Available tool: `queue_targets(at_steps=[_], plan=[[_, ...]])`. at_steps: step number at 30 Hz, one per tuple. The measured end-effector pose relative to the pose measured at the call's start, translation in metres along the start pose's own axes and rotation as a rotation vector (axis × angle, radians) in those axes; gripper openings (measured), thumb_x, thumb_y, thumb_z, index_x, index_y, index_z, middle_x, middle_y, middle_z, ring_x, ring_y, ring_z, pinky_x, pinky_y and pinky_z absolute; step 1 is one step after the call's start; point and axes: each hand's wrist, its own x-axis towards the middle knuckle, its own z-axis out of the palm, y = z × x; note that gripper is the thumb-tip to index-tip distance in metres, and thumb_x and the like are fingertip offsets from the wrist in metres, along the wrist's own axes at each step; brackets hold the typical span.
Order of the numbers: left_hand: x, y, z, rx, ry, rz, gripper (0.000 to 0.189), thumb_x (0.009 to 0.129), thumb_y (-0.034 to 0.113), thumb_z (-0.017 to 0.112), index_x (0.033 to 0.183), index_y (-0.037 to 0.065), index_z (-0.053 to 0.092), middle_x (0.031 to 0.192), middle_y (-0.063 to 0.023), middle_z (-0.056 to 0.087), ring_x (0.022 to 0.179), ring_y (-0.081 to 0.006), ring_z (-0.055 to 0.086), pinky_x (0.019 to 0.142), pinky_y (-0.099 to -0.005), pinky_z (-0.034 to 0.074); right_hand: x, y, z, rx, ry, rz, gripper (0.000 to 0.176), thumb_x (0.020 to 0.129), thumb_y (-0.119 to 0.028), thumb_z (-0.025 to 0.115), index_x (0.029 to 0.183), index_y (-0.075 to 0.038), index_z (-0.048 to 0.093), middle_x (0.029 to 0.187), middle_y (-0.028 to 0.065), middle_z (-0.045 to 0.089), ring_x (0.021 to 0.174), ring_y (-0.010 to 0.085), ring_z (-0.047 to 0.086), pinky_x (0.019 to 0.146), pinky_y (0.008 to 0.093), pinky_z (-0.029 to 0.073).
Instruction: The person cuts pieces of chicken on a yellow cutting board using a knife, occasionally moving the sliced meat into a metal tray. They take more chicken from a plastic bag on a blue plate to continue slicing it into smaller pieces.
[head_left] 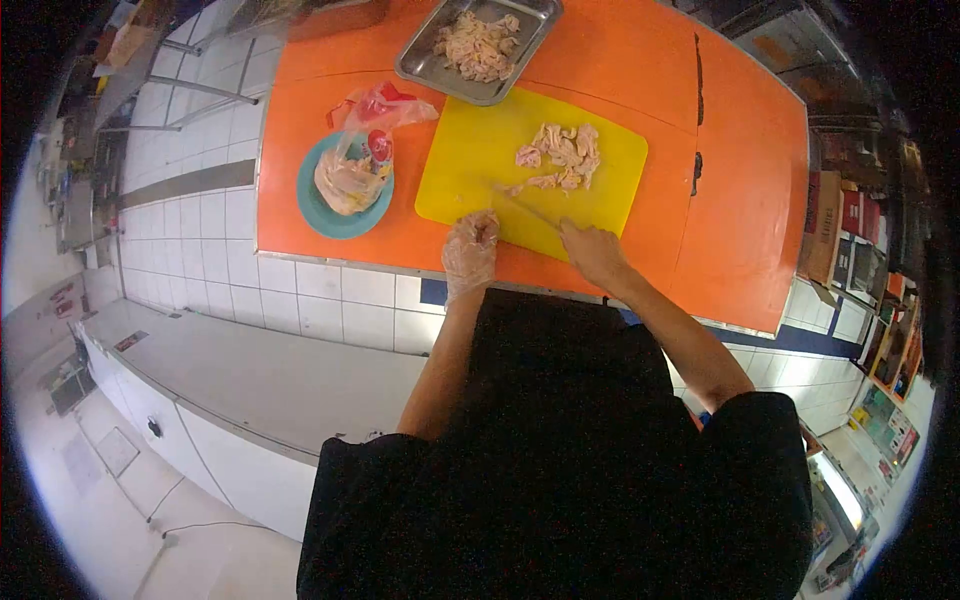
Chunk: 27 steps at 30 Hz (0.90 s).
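On a yellow cutting board (460, 150) lie pale pieces of meat (570, 155), mostly on its right half. My right hand (595, 252), bare, is closed round the handle of a knife (530, 209), whose blade points up and left over the board. In a clear plastic glove, my left hand (471, 250) is at the board's lower left edge with its fingers curled. Whatever those fingers hold, if anything, is too small to make out.
A metal tray (420, 55) with more meat pieces touches the board's top edge. Left of the board, a teal plate (313, 207) bears a plastic bag of meat (350, 184). All stand on an orange table (740, 200). A white cabinet (270, 370) is at lower left.
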Motion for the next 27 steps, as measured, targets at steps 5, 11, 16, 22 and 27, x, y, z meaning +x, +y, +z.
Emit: queue_targets(at_steps=[5, 11, 16, 22, 27], plan=[[-0.002, 0.002, 0.001, 0.236, 0.015, 0.142, 0.021, 0.094, 0.022, 0.072, 0.113, 0.011, 0.071, 0.099, -0.0168, 0.071, 0.091, -0.0396, 0.07, 0.077, -0.0488, 0.056, 0.001, 0.014, -0.029, 0.142, 0.18, 0.112, 0.032, 0.109, -0.033, 0.046, 0.122, -0.004, 0.052, 0.074, 0.0256, 0.066, 0.072, 0.0492, 0.068, 0.065, 0.0619, 0.054], [0.009, -0.015, 0.01, 0.224, -0.074, 0.206, 0.016, 0.095, 0.022, 0.07, 0.105, 0.009, 0.068, 0.1, -0.0168, 0.069, 0.094, -0.0402, 0.066, 0.077, -0.0522, 0.053, -0.014, 0.031, -0.02, 0.169, 0.169, 0.221, 0.034, 0.109, -0.035, 0.045, 0.121, -0.004, 0.054, 0.079, 0.0274, 0.068, 0.074, 0.0499, 0.069, 0.067, 0.0628, 0.055], [0.039, 0.0, -0.001, 0.406, 0.221, 0.309, 0.013, 0.091, 0.017, 0.071, 0.096, 0.005, 0.067, 0.098, -0.0206, 0.069, 0.09, -0.0396, 0.067, 0.075, -0.0507, 0.053, -0.015, 0.014, -0.009, 0.247, 0.08, 0.178, 0.033, 0.109, -0.035, 0.045, 0.121, -0.005, 0.054, 0.079, 0.0281, 0.068, 0.076, 0.0492, 0.069, 0.069, 0.0626, 0.056], [0.042, -0.007, 0.005, 0.268, 0.112, 0.178, 0.011, 0.09, 0.005, 0.067, 0.1, 0.006, 0.065, 0.096, -0.0178, 0.068, 0.091, -0.0387, 0.065, 0.08, -0.0488, 0.052, -0.024, 0.015, -0.01, 0.258, 0.134, 0.127, 0.029, 0.109, -0.031, 0.047, 0.119, -0.004, 0.051, 0.075, 0.0266, 0.066, 0.072, 0.0492, 0.068, 0.063, 0.0614, 0.054], [0.05, 0.029, 0.018, -0.024, -0.039, 0.147, 0.013, 0.092, 0.006, 0.064, 0.105, 0.004, 0.067, 0.1, -0.0205, 0.068, 0.098, -0.0381, 0.066, 0.084, -0.0495, 0.052, -0.023, 0.012, 0.003, 0.229, -0.039, 0.086, 0.027, 0.108, -0.031, 0.046, 0.117, -0.006, 0.051, 0.076, 0.0265, 0.067, 0.074, 0.0505, 0.068, 0.068, 0.0641, 0.053]])
